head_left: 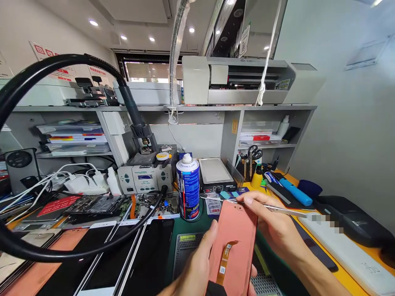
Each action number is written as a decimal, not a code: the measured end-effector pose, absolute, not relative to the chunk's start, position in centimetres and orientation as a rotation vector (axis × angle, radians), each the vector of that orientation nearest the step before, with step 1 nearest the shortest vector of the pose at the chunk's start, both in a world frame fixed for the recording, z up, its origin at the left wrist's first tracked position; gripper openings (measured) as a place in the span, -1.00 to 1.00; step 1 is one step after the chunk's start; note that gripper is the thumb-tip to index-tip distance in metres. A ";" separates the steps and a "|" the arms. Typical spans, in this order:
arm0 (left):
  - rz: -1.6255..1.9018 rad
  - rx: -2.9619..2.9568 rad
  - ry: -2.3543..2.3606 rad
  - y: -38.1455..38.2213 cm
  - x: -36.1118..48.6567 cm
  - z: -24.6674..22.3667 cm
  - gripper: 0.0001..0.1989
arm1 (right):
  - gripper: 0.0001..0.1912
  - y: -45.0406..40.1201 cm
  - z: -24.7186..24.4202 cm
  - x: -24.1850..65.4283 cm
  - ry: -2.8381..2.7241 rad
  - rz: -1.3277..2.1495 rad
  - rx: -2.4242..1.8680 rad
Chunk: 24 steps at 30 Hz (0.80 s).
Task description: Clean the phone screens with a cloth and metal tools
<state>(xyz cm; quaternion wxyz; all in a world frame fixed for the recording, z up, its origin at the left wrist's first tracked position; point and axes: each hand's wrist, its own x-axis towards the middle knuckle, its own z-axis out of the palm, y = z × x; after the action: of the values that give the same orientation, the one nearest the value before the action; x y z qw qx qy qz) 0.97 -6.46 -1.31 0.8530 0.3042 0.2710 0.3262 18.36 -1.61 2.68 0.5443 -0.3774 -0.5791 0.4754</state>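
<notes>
My left hand (197, 263) is closed around the lower left side of a phone screen panel (236, 234). The panel's salmon-pink back faces me, tilted upright. A brown flex cable (224, 263) lies on that back, and a black piece (215, 289) shows at the bottom edge. My right hand (274, 222) is at the panel's top right corner, its fingertips against the edge. A slim metal tool (282, 209) is held between those fingers, pointing out to the right; its exact kind I cannot make out.
Before me stands a blue spray can (187, 189). Behind are a soldering station (148, 176) and a heating plate (216, 170). Several phone screens (151, 250) lie at left under a thick black hose (77, 259). A white power bank (348, 250) lies at right.
</notes>
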 end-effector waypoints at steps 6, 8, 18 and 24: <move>0.729 0.648 0.724 -6.9 1.1 -1.7 -0.06 | -0.82 -1.8 2.4 18.7 -1.506 1.043 -0.890; 0.728 0.684 0.749 -6.9 0.9 -1.8 -0.08 | -0.83 -2.1 2.6 18.6 -1.519 1.022 -0.888; 0.707 0.761 0.814 -7.1 0.6 -2.7 -0.12 | -0.80 -2.9 3.8 17.9 -1.595 0.930 -0.933; 0.696 0.745 0.744 -7.1 0.6 -2.1 -0.11 | -0.80 -2.7 3.4 18.2 -1.554 0.962 -0.939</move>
<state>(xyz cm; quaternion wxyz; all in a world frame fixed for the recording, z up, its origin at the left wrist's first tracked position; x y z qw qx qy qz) 0.57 -7.10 -2.07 0.8074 0.3483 0.3478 0.3252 18.19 -2.67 3.44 0.5170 -0.3913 -0.6473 0.4007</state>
